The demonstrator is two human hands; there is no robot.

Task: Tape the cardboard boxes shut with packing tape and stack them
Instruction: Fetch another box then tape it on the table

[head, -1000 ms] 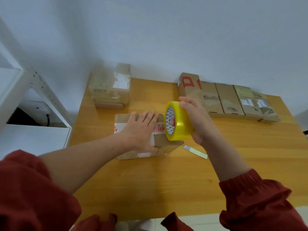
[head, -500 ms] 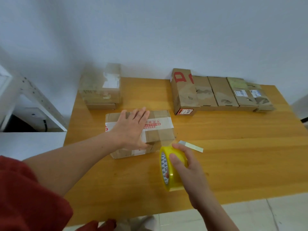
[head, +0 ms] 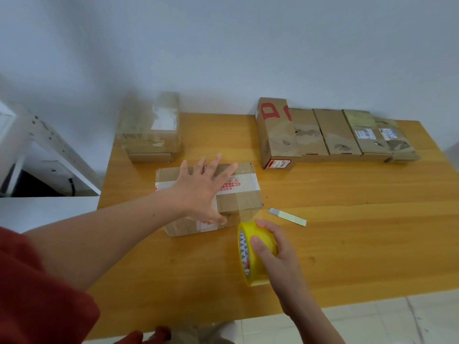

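A smooth, grained wooden worktop is occupied by a rectangular cardboard box, long axis laid left to right, and the box is pressed down by the spread left hand. Just before its right corner, a glossy yellow tape roll is gripped on edge by the curled right hand — core facing left.

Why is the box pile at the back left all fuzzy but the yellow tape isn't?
Head view: the back-left box pile is smeared, probably motion blur near the wide lens's edge; the yellow tape roll in the right hand, nearer the middle, looks sharp; light is soft.
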